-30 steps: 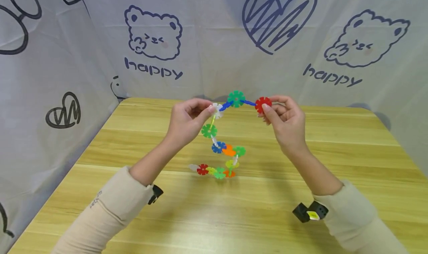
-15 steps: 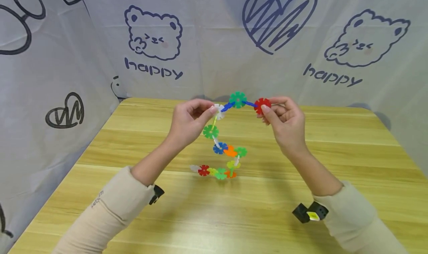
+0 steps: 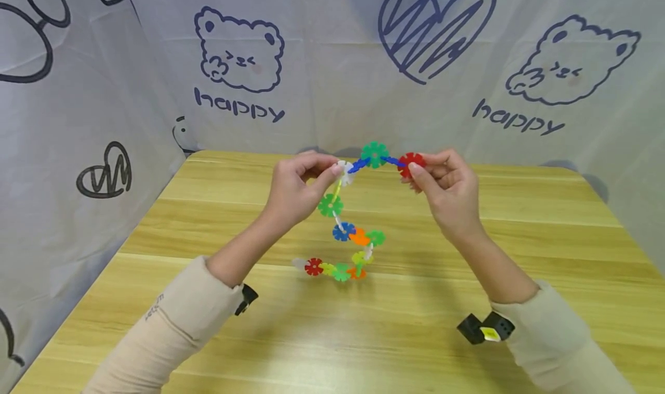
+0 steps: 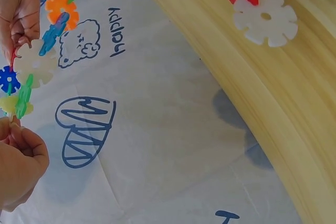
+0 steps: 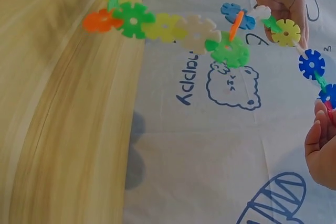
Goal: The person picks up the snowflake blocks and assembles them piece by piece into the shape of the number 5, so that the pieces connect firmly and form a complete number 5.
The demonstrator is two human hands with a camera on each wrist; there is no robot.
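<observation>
A chain of interlocking plastic snowflake discs in several colours hangs between the hands. In the head view my left hand (image 3: pixel 297 189) pinches a white disc (image 3: pixel 347 175) between thumb and fingers. My right hand (image 3: pixel 451 193) pinches the red disc (image 3: pixel 407 161) at the chain's upper end. A green disc (image 3: pixel 374 154) spans the gap between them, with a blue disc edge-on at each side. Below the left hand the chain drops through a green disc (image 3: pixel 330 205) and a blue disc (image 3: pixel 343 231). It curls leftward to a pale disc (image 4: pixel 265 19) at its lower end.
A wood-grain table (image 3: pixel 332 336) lies beneath the chain. White cloth (image 3: pixel 332 82) with drawn bears and hearts hangs behind the table and along its left side. Black wrist cameras (image 3: pixel 485 328) sit by both sleeve cuffs.
Both hands have drifted slightly to the right with the upper part of the chain. Its lower end sways a little. Each hand keeps its pinch on the same disc.
</observation>
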